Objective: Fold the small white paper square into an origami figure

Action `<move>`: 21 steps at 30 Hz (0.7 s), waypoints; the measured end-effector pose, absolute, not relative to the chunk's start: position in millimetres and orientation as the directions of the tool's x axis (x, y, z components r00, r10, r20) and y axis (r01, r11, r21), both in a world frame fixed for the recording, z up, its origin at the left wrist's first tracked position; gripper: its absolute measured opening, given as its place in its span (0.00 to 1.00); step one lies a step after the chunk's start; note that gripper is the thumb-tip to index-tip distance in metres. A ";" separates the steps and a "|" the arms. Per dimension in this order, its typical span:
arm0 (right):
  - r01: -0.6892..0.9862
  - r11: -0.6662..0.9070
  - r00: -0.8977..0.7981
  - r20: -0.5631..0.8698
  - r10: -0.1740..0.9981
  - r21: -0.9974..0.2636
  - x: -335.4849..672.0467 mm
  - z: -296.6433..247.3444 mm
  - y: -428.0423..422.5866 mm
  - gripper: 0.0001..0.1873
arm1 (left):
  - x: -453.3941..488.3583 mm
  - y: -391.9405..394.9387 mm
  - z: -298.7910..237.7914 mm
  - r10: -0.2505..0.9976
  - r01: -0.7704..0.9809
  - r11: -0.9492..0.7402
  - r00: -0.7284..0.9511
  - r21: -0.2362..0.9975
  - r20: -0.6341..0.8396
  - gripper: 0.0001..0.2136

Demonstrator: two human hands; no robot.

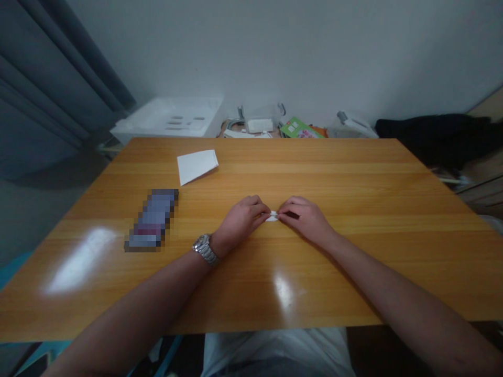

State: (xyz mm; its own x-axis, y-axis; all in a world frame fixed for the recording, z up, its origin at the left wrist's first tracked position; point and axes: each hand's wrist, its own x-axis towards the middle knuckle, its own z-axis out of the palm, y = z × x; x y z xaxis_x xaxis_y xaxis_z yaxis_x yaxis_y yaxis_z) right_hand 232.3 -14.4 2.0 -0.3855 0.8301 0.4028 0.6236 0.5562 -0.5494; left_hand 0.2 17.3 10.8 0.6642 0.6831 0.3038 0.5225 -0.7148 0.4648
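Observation:
Over the middle of the wooden table, my left hand (248, 215) and my right hand (304, 215) meet from either side at a small white piece of folded paper (272, 217). The fingertips of both hands are pinched on its opposite ends. The paper is low at the tabletop, and its exact folds are too small to make out. A metal wristwatch (205, 248) is on my left wrist.
A larger white sheet of paper (197, 165) lies at the back left of the wooden table (353, 178). Nearer on the left is a pixelated phone-like rectangle (153, 219). Beyond the far edge stand a white plastic tub (173, 118) and a green booklet (299, 128).

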 end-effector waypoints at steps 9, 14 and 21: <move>0.642 0.604 -0.450 0.405 0.796 -0.473 237.2 4.2 -14.2 0.07 | -0.6 15.6 14.2 0.689 0.556 -0.713 0.668 0.428 0.279 0.11; 0.672 0.611 -0.471 0.396 0.788 -0.418 234.9 4.3 -13.7 0.09 | 0.0 15.1 16.4 0.694 0.572 -0.711 0.667 0.409 0.271 0.11; 0.689 0.605 -0.465 0.397 0.791 -0.398 238.4 3.4 -12.9 0.06 | 0.2 15.1 16.4 0.705 0.576 -0.698 0.657 0.425 0.269 0.11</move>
